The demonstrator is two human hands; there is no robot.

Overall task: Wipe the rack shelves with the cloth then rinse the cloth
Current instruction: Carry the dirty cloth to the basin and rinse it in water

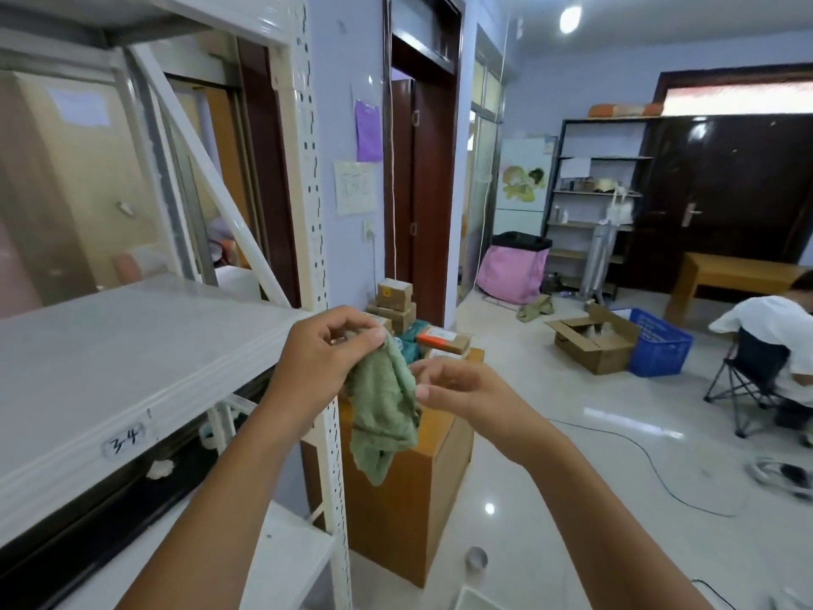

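Observation:
A green cloth (383, 407) hangs crumpled in front of me, just right of the white rack's corner post (308, 178). My left hand (323, 358) pinches the cloth's top between thumb and fingers. My right hand (462, 391) is beside the cloth's right edge, its fingertips on the fabric. The white rack shelf (119, 363), labelled 3-4, lies to the left at chest height. A lower shelf (290, 561) shows beneath it.
A wooden cabinet (409, 512) with small cardboard boxes (396, 297) on top stands right behind the cloth. A roll of tape (476, 558) lies on the tiled floor. Farther right are an open carton (594, 341), a blue crate (660, 345) and a seated person (774, 328).

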